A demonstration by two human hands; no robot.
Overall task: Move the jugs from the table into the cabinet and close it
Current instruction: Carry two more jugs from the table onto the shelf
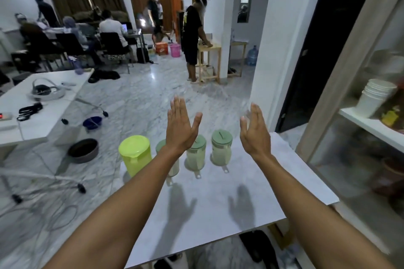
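Both hands, left (181, 125) and right (254, 131), hover flat, open and empty above the counter (218, 203), four jugs (221, 147) lined beyond them near its far edge, cabinet (358, 102) apparently open rightward.

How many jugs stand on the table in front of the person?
4, in a row along the table's far edge: a lime-green jug at the left, then three green-lidded jugs, one mostly behind the left forearm, one in the middle, one at the right.

The white desk (218, 203) carries four jugs in a row along its far edge: a lime jug (135, 155) at the left end, then three pale green-lidded jugs (221, 147), handles toward us.
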